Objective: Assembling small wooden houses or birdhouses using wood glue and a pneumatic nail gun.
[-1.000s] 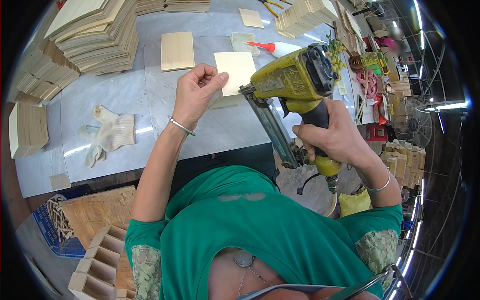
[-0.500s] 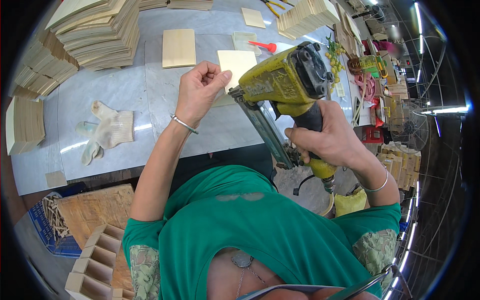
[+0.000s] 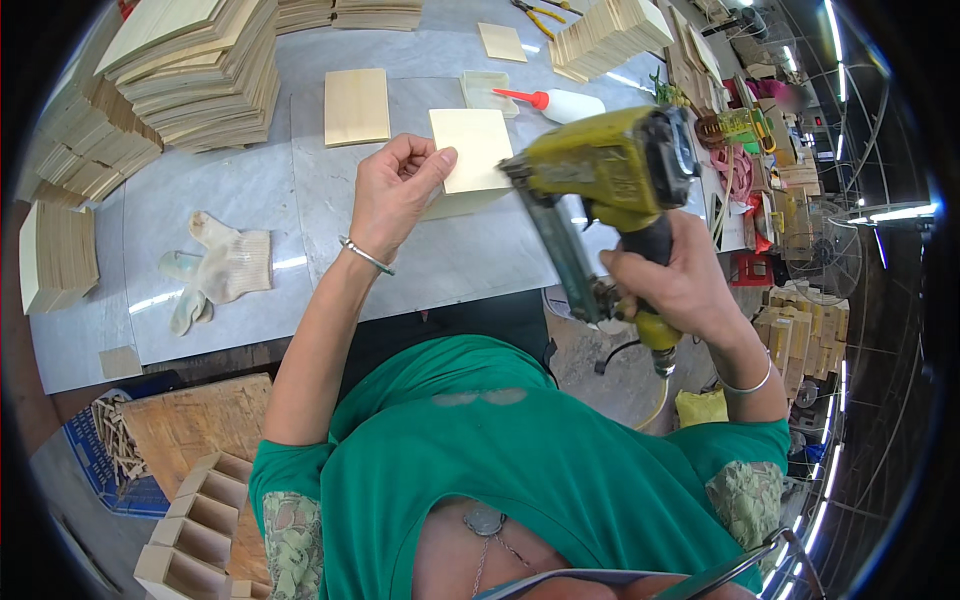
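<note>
My right hand point(image 3: 682, 280) is wrapped round the black grip of a yellow nail gun point(image 3: 600, 165), which is tilted and slightly blurred. Its nose sits just to the right of a pale wooden board point(image 3: 478, 145), apart from it. This board lies on top of an upright wooden piece point(image 3: 465, 204) that shows below its near edge. The thumb and curled fingers of my left hand point(image 3: 398, 188) grip the left side near the board's corner. What those fingers touch underneath is hidden.
Tall stacks of thin boards point(image 3: 200, 80) stand at the back left, with more boards point(image 3: 610, 38) at the back right. A single board point(image 3: 357, 106), a white glue bottle point(image 3: 575, 107) with a red nozzle, a shallow tray point(image 3: 480, 92) and work gloves point(image 3: 225, 262) lie on the grey table point(image 3: 330, 220).
The nail gun has moved right, away from the board's corner, in my right hand. More of the board and the glue bottle now show. My left hand keeps its grip.
</note>
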Available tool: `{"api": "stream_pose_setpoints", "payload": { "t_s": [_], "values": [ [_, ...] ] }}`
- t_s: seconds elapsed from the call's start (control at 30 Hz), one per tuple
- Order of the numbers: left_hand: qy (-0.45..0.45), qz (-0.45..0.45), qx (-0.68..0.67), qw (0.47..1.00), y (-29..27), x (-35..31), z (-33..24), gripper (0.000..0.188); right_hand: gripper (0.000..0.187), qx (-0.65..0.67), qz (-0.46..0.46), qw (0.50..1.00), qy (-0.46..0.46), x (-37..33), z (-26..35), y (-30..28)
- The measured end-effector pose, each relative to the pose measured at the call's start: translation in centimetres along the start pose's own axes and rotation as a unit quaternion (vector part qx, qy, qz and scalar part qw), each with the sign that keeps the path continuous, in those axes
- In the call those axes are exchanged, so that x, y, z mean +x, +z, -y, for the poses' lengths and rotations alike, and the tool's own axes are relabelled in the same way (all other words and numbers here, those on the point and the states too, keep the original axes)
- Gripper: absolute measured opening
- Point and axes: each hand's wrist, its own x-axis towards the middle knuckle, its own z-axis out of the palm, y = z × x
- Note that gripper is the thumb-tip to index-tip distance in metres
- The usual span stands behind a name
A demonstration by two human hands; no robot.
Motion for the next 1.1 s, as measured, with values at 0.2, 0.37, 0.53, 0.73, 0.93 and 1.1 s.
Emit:
{"api": "stream_pose_setpoints", "payload": {
  "t_s": [0.2,0.37,0.53,0.73,0.93,1.1],
  "values": [
    [-0.064,-0.019,-0.064,0.996,0.4,0.1,-0.8,0.018,0.038,-0.248,-0.178,0.952,-0.019,2.7,-9.6,-3.9],
    [-0.174,-0.031,0.0,0.984,-0.5,-0.2,0.1,0.023,0.048,-0.375,-0.211,0.901,-0.053,6.9,-20.4,-5.0],
    [-0.195,-0.022,0.21,0.958,-1.5,0.0,-0.4,0.034,0.056,-0.382,-0.273,0.882,-0.043,9.9,-24.9,-4.0],
    [0.288,0.061,0.553,0.78,0.4,1.3,-2.7,0.026,0.081,-0.313,-0.255,0.915,0.007,10.8,-23.7,-4.5],
    [0.274,0.356,0.637,0.627,5.0,1.2,-2.8,0.037,0.067,-0.093,-0.27,0.955,-0.077,16.0,-19.6,-11.4],
    [0.163,0.444,0.76,0.445,6.5,1.2,-2.5,0.036,0.071,-0.049,-0.21,0.964,-0.155,26.1,-19.5,-10.7]
  ]
}}
